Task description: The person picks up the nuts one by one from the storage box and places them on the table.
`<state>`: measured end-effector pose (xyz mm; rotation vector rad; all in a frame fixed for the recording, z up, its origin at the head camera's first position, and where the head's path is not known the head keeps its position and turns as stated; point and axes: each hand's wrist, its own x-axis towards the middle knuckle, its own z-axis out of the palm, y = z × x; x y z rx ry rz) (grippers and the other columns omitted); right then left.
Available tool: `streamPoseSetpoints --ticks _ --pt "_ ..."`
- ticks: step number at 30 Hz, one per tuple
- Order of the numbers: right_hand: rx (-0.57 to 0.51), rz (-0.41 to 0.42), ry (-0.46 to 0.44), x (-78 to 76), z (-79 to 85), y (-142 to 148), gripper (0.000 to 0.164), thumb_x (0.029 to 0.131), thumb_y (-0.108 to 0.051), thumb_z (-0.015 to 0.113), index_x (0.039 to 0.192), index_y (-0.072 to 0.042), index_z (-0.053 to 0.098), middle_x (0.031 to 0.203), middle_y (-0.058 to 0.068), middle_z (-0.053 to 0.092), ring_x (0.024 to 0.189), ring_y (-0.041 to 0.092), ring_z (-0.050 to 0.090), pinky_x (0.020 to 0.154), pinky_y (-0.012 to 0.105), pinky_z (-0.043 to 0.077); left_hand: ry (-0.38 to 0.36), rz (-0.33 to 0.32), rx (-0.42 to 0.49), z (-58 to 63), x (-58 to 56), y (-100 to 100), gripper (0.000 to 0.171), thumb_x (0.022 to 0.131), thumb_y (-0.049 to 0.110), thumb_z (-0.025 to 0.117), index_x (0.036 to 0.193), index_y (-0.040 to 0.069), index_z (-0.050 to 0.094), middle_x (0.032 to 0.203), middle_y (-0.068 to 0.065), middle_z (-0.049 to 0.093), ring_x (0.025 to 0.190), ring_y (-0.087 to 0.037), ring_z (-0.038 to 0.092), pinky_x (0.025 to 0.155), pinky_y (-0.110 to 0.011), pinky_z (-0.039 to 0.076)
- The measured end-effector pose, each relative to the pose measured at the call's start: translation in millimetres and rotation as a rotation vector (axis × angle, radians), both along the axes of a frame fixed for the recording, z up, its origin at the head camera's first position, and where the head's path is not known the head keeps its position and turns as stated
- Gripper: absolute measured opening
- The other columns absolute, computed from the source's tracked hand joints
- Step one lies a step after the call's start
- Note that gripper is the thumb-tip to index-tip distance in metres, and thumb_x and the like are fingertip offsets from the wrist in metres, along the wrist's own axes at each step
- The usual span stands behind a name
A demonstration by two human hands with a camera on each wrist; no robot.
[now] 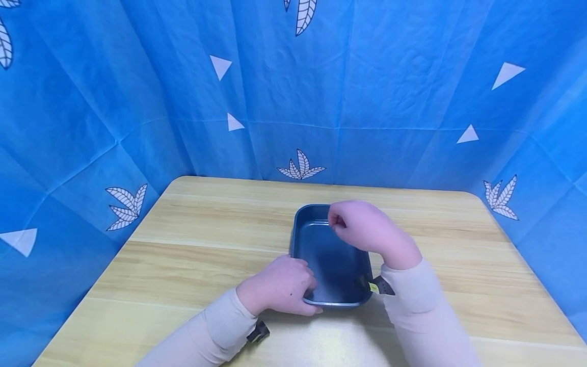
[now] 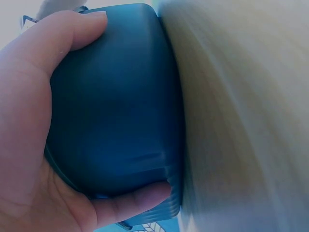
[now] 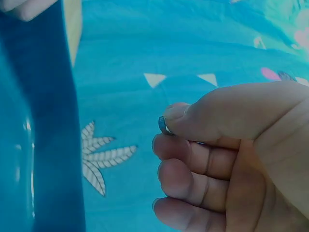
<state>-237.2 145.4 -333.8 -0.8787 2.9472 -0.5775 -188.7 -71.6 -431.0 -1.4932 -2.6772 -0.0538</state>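
Note:
A dark blue rectangular container (image 1: 327, 262) with rounded corners stands upright on the table, its inside bare where it shows. My left hand (image 1: 286, 285) grips its near left corner, some fingers over the rim. In the left wrist view the thumb and a finger of my left hand (image 2: 29, 121) press on the container's outer wall (image 2: 116, 106). Above the container's far right part hovers my right hand (image 1: 367, 229), fingers curled. In the right wrist view my right hand (image 3: 231, 159) pinches a small dark curved piece (image 3: 162, 124) between thumb and forefinger; its kind is unclear and most of it is hidden.
The light wooden table (image 1: 206, 224) stretches around the container on both sides. A blue cloth (image 1: 390, 92) with white leaves and triangles hangs behind it and at both sides. Dark wrist straps (image 1: 259, 332) show at both sleeves.

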Motion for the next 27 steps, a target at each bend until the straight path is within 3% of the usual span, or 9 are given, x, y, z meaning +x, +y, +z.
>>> streamPoseSetpoints --ticks 8,27 --pt "-0.064 -0.047 -0.008 0.4 -3.7 38.7 0.009 0.092 -0.004 0.063 0.092 -0.013 0.067 0.078 -0.005 0.061 0.071 0.016 0.055 0.070 0.036 0.049 -0.011 -0.001 0.001 0.1 0.6 0.6 0.049 0.082 0.067 0.067 0.058 0.029 0.047 0.059 0.019 0.039 0.060 -0.004 0.039 0.051 -0.023 0.030" --pt "-0.041 -0.173 -0.107 -14.4 -21.6 97.5 0.005 0.095 -0.008 0.062 0.091 -0.010 0.064 0.081 -0.002 0.064 0.075 0.019 0.058 0.075 0.044 0.047 -0.040 0.011 -0.004 3.6 2.1 -1.3 0.050 0.083 0.066 0.066 0.059 0.028 0.046 0.060 0.018 0.040 0.060 -0.005 0.040 0.052 -0.023 0.031"
